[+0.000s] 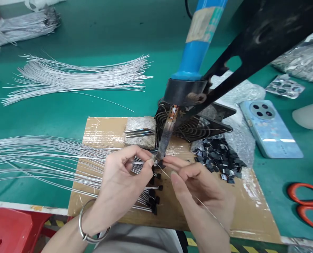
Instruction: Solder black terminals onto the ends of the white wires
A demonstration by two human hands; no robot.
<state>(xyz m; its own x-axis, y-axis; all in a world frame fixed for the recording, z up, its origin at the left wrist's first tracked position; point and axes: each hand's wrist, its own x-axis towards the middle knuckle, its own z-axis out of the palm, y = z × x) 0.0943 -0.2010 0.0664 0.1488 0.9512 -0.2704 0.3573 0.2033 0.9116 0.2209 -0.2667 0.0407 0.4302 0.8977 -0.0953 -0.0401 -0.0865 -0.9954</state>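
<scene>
Below the tip of a blue-handled soldering iron, held by a black bracket, my two hands nearly meet. My left hand pinches the end of a white wire close to the tip; the exact join is too small to make out. Closed around a thin strand of solder, my right hand points that strand at the iron tip. Under my left hand, white wires with black connectors lie on the cardboard. Loose black connectors are heaped to the right.
Behind the iron stands a black fan. A bundle of white wires lies at the back left. On the right are a blue phone, red-handled scissors and plastic bags. A red stool is at the lower left.
</scene>
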